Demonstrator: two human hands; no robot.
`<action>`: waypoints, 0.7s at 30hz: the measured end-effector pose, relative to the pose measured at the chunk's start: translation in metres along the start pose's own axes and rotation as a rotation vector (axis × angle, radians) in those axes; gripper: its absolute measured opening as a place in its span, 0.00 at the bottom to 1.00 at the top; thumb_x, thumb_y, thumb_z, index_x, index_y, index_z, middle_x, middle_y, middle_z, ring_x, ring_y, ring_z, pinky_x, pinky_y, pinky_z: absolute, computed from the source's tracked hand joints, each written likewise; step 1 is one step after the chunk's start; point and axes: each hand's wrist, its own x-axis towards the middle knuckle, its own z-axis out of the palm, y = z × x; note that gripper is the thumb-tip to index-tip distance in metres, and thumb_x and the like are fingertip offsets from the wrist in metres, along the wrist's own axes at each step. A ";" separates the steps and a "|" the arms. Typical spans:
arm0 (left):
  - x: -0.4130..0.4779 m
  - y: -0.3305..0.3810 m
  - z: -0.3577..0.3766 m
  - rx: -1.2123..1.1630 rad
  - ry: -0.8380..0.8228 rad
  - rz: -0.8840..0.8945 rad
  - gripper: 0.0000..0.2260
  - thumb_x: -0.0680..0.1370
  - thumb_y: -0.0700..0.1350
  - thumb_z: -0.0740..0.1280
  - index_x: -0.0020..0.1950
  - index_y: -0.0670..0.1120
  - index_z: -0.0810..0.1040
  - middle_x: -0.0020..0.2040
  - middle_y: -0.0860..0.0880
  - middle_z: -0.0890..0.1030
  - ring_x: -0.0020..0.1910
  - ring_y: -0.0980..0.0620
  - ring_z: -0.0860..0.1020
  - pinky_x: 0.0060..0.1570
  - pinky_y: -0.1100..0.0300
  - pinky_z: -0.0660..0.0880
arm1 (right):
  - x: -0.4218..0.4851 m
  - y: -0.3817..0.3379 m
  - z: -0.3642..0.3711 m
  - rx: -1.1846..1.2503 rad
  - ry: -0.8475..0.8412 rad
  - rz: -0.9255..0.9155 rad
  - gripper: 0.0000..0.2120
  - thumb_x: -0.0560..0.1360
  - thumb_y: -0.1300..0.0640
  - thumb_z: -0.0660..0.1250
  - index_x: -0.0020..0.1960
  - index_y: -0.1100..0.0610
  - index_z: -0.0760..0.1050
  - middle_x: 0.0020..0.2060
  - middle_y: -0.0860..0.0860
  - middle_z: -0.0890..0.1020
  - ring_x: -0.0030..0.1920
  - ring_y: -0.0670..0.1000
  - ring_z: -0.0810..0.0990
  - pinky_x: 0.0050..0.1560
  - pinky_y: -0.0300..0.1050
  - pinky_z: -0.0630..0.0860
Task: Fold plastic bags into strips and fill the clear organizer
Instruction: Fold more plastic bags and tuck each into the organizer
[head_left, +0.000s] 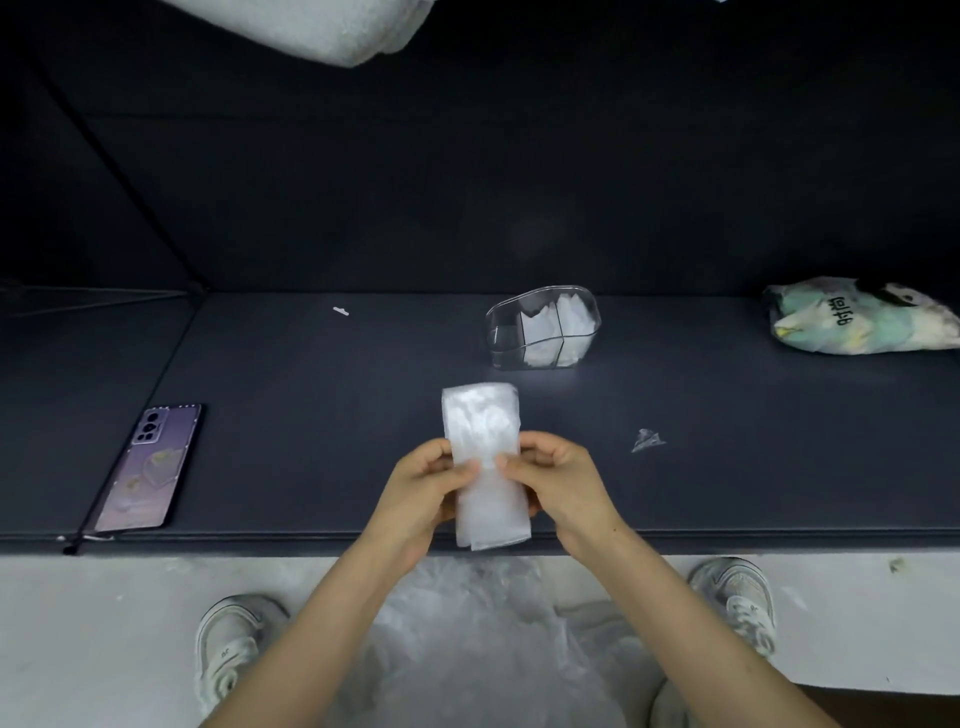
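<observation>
While the clear organizer (501, 338) stands at one o'clock from the hands with two compartments packed with white folded bags (540, 332), its left section looks bare, so I'd call this partway through. Here's the left hand (421, 488) and the right hand (563, 480), both pinching a long plastic strip (480, 431), fingers (439, 453) curled round its edges and thumbs on top, just over the near edge of the bench (311, 389). It looks folded lengthwise and probably needs shortening before it goes in. At six o'clock a heap of loose bags (467, 623) lies on the floor, so plenty is left. There's a plastic scrap (647, 441) at three o'clock, a phone (150, 467) at nine and a printed bag (862, 322) out at two.
</observation>
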 end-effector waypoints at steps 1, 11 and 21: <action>0.001 0.001 -0.001 0.012 -0.007 -0.005 0.06 0.76 0.33 0.67 0.51 0.40 0.80 0.47 0.42 0.84 0.46 0.46 0.82 0.40 0.57 0.80 | 0.000 -0.001 0.000 0.008 -0.003 -0.008 0.05 0.75 0.65 0.69 0.48 0.57 0.81 0.35 0.51 0.84 0.37 0.52 0.78 0.27 0.40 0.70; 0.004 0.035 -0.006 -0.121 -0.230 -0.377 0.41 0.70 0.72 0.54 0.59 0.35 0.76 0.51 0.35 0.83 0.48 0.39 0.83 0.44 0.46 0.80 | 0.013 -0.021 -0.015 -0.050 -0.021 -0.336 0.10 0.75 0.69 0.67 0.45 0.56 0.81 0.36 0.51 0.83 0.29 0.48 0.77 0.28 0.42 0.74; 0.019 0.045 0.000 0.009 -0.275 -0.220 0.05 0.63 0.35 0.72 0.34 0.44 0.84 0.39 0.45 0.83 0.38 0.48 0.82 0.41 0.56 0.81 | 0.027 -0.022 -0.027 -0.153 -0.030 -0.498 0.20 0.72 0.79 0.60 0.42 0.56 0.81 0.41 0.53 0.78 0.36 0.41 0.78 0.34 0.33 0.74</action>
